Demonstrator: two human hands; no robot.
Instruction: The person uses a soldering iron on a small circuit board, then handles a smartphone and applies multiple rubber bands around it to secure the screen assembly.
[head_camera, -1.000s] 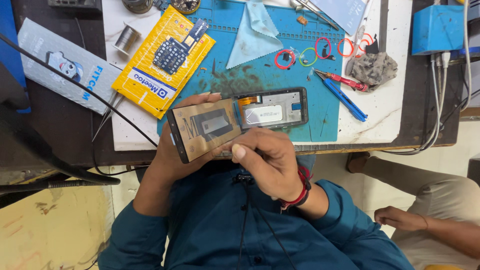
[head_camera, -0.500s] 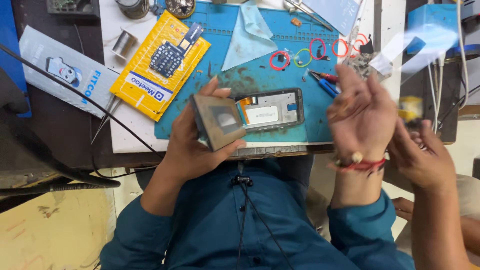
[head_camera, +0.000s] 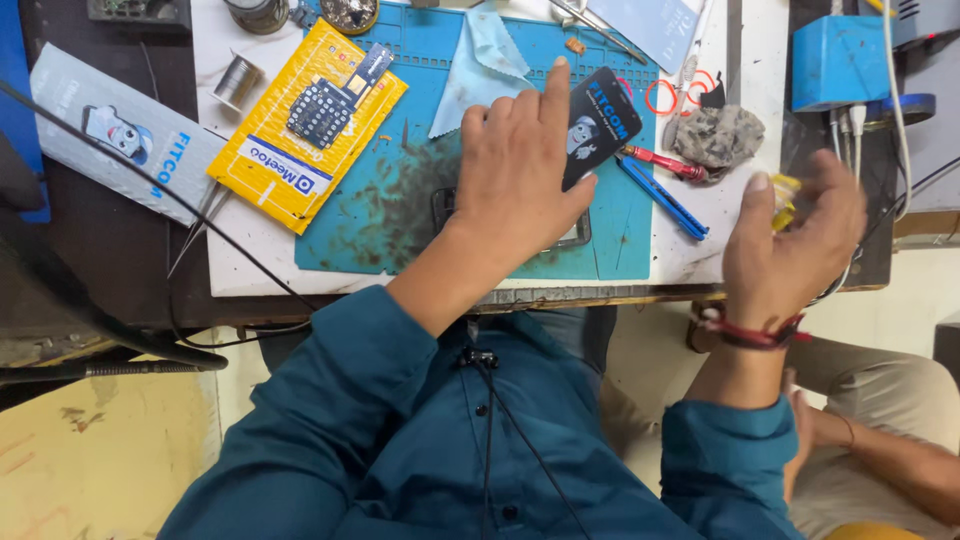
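My left hand (head_camera: 518, 178) rests palm-down on the blue work mat (head_camera: 400, 200), over a phone whose dark edge (head_camera: 576, 236) shows under the palm. Its index finger and thumb pinch a black printed card (head_camera: 600, 122) that stands tilted above the mat. My right hand (head_camera: 792, 240) hovers off the table's right edge, fingers curled around a small yellow object (head_camera: 783, 196). A red thread band circles that wrist.
A yellow packet with a small circuit board (head_camera: 300, 130), a long white box (head_camera: 120, 135), a solder spool (head_camera: 237, 82), a pale blue cloth (head_camera: 480, 60), red and blue tools (head_camera: 665, 180), a grey rag (head_camera: 718, 135) and a blue box (head_camera: 840, 60) lie around. Another person's arm (head_camera: 880, 450) is at lower right.
The phone went from being held up in my left hand down onto the mat. My left hand now has a black card. My right hand moved out to the right.
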